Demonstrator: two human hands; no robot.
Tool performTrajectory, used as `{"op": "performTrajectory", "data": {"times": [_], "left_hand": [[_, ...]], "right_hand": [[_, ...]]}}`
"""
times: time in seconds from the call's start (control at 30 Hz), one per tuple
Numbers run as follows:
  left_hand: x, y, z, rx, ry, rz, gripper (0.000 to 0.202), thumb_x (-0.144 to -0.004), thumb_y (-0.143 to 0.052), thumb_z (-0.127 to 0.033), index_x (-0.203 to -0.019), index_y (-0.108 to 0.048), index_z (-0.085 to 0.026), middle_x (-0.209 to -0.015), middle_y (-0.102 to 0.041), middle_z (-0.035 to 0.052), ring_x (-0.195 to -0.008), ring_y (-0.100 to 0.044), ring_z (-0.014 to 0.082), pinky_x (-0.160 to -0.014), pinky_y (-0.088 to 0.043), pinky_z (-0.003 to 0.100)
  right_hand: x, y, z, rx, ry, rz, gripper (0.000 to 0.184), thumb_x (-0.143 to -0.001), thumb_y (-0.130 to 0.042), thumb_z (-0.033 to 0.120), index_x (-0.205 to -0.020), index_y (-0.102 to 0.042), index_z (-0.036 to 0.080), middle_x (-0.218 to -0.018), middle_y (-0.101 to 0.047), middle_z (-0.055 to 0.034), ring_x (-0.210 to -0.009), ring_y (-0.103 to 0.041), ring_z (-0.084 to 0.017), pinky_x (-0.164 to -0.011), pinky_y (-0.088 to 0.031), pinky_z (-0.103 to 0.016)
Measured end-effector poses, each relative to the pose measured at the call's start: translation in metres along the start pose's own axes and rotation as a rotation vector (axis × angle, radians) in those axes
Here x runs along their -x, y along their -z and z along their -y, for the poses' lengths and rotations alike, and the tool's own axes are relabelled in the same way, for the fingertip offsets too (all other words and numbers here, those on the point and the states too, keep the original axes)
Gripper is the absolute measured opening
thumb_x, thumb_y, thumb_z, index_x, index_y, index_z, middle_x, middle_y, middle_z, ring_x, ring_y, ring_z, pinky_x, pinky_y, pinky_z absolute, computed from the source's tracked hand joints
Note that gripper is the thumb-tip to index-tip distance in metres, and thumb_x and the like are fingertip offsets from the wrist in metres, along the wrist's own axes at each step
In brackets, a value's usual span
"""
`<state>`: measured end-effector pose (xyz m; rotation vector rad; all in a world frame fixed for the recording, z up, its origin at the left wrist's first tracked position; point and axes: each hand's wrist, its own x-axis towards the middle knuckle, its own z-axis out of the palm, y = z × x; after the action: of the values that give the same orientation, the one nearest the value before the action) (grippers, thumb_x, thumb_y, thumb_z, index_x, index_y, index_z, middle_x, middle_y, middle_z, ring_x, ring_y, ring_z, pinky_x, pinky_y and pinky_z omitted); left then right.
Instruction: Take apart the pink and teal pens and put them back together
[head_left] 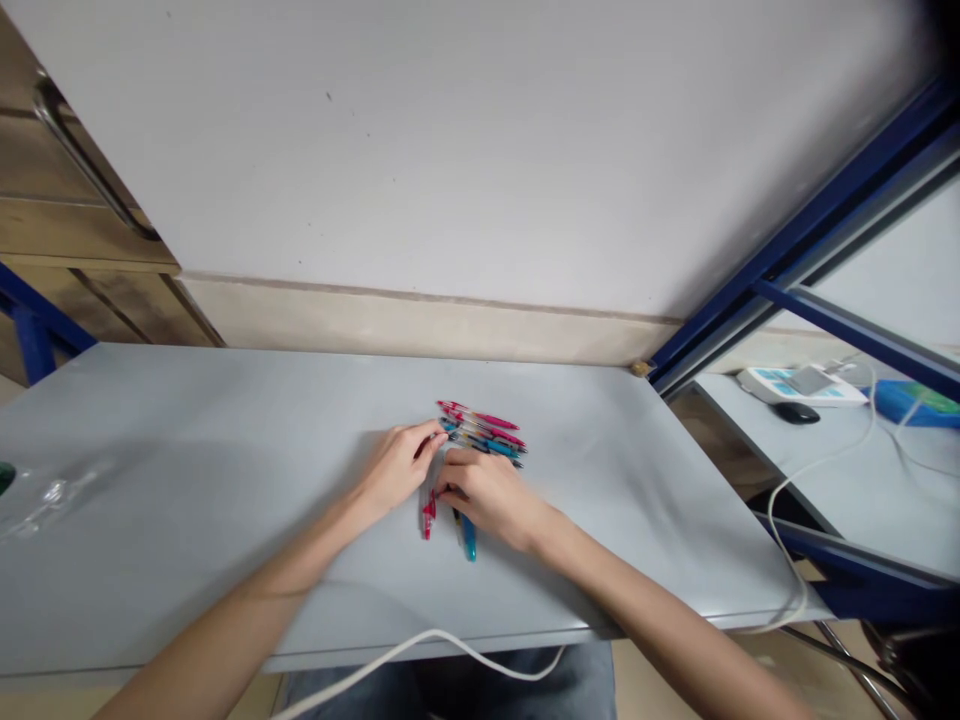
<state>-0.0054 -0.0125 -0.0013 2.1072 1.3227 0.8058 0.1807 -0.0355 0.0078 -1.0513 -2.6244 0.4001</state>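
Several pens lie side by side in a row on the grey tabletop, with red pens at the back and blue and dark pens nearer me. My left hand is closed, with thumb and finger pinched on the left end of a pen in that row. Curled just in front of the row, my right hand has its fingertips closed at a clear pen with red parts. Beneath the right hand a light-blue pen points towards me, beside another partly hidden pen.
Crumpled clear plastic lies at the table's left. A white cable crosses the front edge. Blue metal frame bars stand at the right, with a black mouse and a white device on the table beyond. A wall closes the back.
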Motion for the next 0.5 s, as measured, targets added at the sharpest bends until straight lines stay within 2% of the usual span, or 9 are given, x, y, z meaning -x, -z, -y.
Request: {"op": "performTrajectory", "data": {"times": [0.13, 0.23, 0.3, 0.4, 0.5], "left_hand": [[0.001, 0.000, 0.005, -0.104, -0.009, -0.046, 0.027, -0.104, -0.045, -0.031, -0.094, -0.068, -0.022, -0.090, -0.074, 0.0010, -0.078, -0.065, 0.0165, -0.072, -0.042, 0.027], [0.000, 0.001, 0.009, -0.126, -0.053, -0.077, 0.026, -0.104, -0.046, -0.028, -0.094, -0.069, -0.022, -0.093, -0.072, 0.0023, -0.083, -0.065, 0.0170, -0.076, -0.044, 0.027], [0.001, 0.001, 0.010, -0.142, -0.093, -0.082, 0.026, -0.104, -0.047, -0.026, -0.092, -0.069, -0.021, -0.091, -0.069, 0.0028, -0.084, -0.064, 0.0170, -0.077, -0.044, 0.028], [0.002, 0.001, 0.008, -0.199, -0.156, -0.083, 0.026, -0.104, -0.047, -0.023, -0.093, -0.070, -0.020, -0.090, -0.066, 0.0032, -0.086, -0.062, 0.0174, -0.076, -0.044, 0.028], [0.004, -0.001, 0.005, -0.212, -0.205, -0.083, 0.025, -0.104, -0.048, -0.021, -0.095, -0.071, -0.021, -0.090, -0.066, 0.0028, -0.086, -0.061, 0.0170, -0.075, -0.043, 0.028]], "right_hand": [[-0.002, 0.009, -0.007, -0.048, 0.035, -0.009, 0.010, -0.088, -0.067, 0.011, -0.088, -0.070, 0.020, -0.097, -0.068, -0.0040, -0.083, -0.065, -0.017, -0.060, -0.037, -0.025], [0.000, 0.028, -0.025, -0.260, 0.025, -0.082, 0.011, -0.089, -0.065, 0.011, -0.091, -0.071, 0.020, -0.093, -0.068, -0.0030, -0.082, -0.063, -0.016, -0.071, -0.044, -0.026], [0.003, 0.037, -0.038, -0.429, -0.093, -0.176, 0.010, -0.088, -0.065, 0.010, -0.087, -0.070, 0.019, -0.086, -0.069, -0.0012, -0.074, -0.060, -0.014, -0.069, -0.045, -0.025], [0.007, 0.039, -0.048, -0.585, -0.258, -0.284, 0.005, -0.090, -0.067, 0.018, -0.086, -0.071, 0.018, -0.080, -0.070, -0.0009, -0.070, -0.060, -0.014, -0.067, -0.046, -0.026], [0.008, 0.033, -0.048, -0.645, -0.265, -0.339, 0.009, -0.091, -0.068, 0.022, -0.095, -0.076, 0.019, -0.092, -0.072, -0.0040, -0.079, -0.064, -0.016, -0.072, -0.049, -0.028]]}}
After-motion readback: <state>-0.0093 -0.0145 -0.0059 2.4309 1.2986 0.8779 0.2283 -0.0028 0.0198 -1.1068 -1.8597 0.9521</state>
